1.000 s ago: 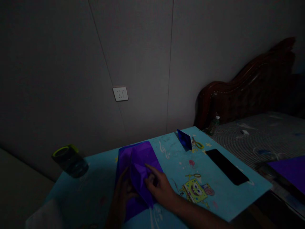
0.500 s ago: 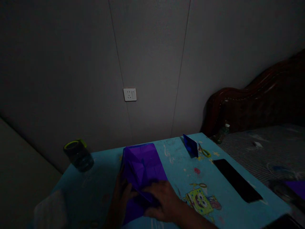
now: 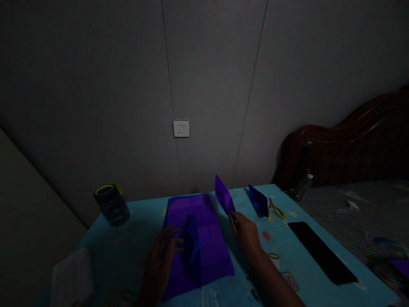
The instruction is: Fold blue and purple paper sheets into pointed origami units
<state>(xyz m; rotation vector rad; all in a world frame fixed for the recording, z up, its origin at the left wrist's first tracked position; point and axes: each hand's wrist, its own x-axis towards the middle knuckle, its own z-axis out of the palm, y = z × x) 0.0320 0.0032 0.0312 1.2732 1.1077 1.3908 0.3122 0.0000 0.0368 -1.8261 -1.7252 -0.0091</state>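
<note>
My right hand is closed on the lower end of a purple folded paper piece, held up above the table. A purple sheet lies flat in front of me, creased, with a blue edge showing along its far side. On that sheet stands a blue folded paper piece. Just left of the blue piece is my left hand, fingers apart; the dim light hides whether its fingertips touch the paper. Another blue folded paper stands at the back right of the table.
Yellow-handled scissors and a long black strip lie at the right. A dark cup with a yellow-green rim stands back left, a pale block front left. Beyond the patterned table are a bed and a bottle.
My right hand has moved up and right off the sheet, carrying the purple folded piece. My left hand has come away from it. The blue piece now stands visible on the sheet.
</note>
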